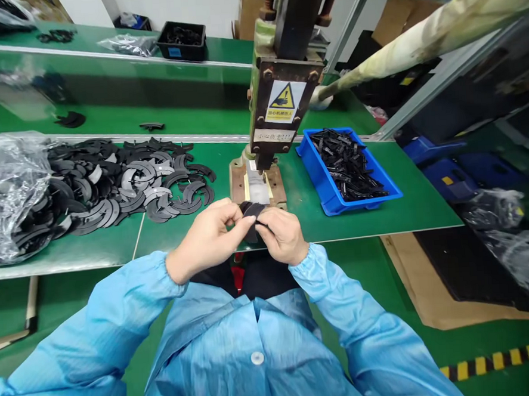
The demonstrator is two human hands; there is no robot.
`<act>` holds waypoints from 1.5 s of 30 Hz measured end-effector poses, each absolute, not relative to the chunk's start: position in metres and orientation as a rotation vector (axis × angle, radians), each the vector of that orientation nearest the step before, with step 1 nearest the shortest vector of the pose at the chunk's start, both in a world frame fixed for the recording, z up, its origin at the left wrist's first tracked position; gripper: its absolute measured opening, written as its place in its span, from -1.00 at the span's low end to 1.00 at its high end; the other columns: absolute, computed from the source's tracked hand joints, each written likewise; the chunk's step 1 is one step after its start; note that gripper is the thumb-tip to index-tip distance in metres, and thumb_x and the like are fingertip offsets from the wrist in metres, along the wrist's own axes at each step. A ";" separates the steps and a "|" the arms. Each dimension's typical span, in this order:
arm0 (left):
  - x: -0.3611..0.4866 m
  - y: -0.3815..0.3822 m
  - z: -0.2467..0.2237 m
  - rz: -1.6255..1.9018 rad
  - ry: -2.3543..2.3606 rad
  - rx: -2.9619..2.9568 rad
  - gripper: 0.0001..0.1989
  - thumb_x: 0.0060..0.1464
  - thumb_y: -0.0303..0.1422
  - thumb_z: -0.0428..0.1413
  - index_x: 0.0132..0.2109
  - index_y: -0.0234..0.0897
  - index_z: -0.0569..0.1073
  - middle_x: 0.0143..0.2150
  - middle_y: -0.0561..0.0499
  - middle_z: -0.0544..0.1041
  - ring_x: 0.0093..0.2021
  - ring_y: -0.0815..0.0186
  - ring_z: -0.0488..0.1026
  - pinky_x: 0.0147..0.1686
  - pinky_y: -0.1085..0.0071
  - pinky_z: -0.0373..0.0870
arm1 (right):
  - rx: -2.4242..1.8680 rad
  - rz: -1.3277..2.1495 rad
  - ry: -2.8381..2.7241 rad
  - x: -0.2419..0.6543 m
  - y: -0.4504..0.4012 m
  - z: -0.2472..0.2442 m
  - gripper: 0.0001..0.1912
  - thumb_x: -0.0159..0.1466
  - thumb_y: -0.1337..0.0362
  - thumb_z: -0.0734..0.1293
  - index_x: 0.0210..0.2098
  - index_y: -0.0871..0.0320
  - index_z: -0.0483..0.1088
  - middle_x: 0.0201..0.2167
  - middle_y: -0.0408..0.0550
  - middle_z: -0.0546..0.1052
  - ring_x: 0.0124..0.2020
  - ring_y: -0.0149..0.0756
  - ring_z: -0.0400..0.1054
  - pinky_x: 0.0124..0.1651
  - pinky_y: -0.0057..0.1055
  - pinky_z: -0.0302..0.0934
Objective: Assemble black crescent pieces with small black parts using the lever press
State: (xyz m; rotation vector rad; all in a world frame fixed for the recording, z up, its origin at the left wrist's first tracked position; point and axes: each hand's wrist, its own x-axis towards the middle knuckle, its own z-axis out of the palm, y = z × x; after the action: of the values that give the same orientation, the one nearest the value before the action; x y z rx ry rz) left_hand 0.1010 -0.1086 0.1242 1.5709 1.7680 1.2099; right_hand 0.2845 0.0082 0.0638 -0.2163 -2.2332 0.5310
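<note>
My left hand point(213, 234) and my right hand point(282, 231) meet in front of the press at the table's front edge. Between them is a dark curved part point(252, 216), pinched by thumb and fingers on both sides. Behind the fingertips lies the press's metal fixture point(258, 186), below the dark ram. A large pile of curved black and grey parts point(142, 181) spreads over the table to the left. On the right, a blue bin point(327, 199) holds many small black pieces.
The press point(281, 101) with its warning label rises at the centre. A clear plastic bag point(4, 196) lies at the far left. A black bin point(182, 50) stands on the back shelf. A wrapped pipe point(416, 33) slants across the upper right.
</note>
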 end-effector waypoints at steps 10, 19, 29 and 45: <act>0.089 -0.081 0.107 1.170 1.415 1.113 -0.54 0.14 0.04 0.39 -0.29 -0.23 0.43 -0.38 0.09 0.41 -0.37 0.38 0.31 -0.36 0.43 0.26 | -0.342 0.603 -2.190 0.296 0.009 0.053 -0.88 0.47 0.23 0.31 -0.08 0.07 0.48 -0.30 -0.03 0.61 -0.28 -0.27 0.48 -0.15 -0.24 0.44; 0.068 -0.066 0.089 1.303 1.400 0.803 -0.53 0.09 0.03 0.44 -0.27 -0.29 0.52 -0.41 0.06 0.48 -0.47 0.43 0.39 -0.55 0.52 0.36 | -0.500 0.766 -2.115 0.305 0.025 0.043 -0.65 0.46 0.20 0.35 0.21 0.04 0.44 -0.11 0.00 0.66 -0.04 -0.21 0.59 0.10 -0.16 0.53; -0.044 0.085 0.086 1.578 1.680 0.392 -0.86 0.38 -0.51 0.23 -0.15 -0.34 0.40 -0.33 -0.01 0.52 -0.37 0.43 0.57 -0.23 0.45 0.61 | -0.839 0.813 -1.799 0.336 0.050 0.008 -0.76 0.49 0.17 0.30 0.10 0.03 0.48 -0.12 0.00 0.56 -0.10 -0.21 0.60 0.02 -0.12 0.56; 0.021 -0.004 0.053 1.429 1.765 1.198 -0.70 0.30 -0.27 0.28 0.12 -0.25 0.54 0.01 -0.13 0.65 -0.08 0.24 0.61 -0.08 0.32 0.53 | -0.809 0.823 -1.799 0.334 0.050 0.012 -0.78 0.49 0.16 0.30 0.04 0.02 0.51 -0.11 0.01 0.59 -0.15 -0.20 0.59 -0.06 -0.15 0.56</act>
State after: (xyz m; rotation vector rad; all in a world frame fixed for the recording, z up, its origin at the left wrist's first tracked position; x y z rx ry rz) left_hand 0.0210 -0.0044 0.0528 1.1975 1.7651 1.4286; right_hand 0.3337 0.0503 0.0125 -0.8093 -1.7986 0.8228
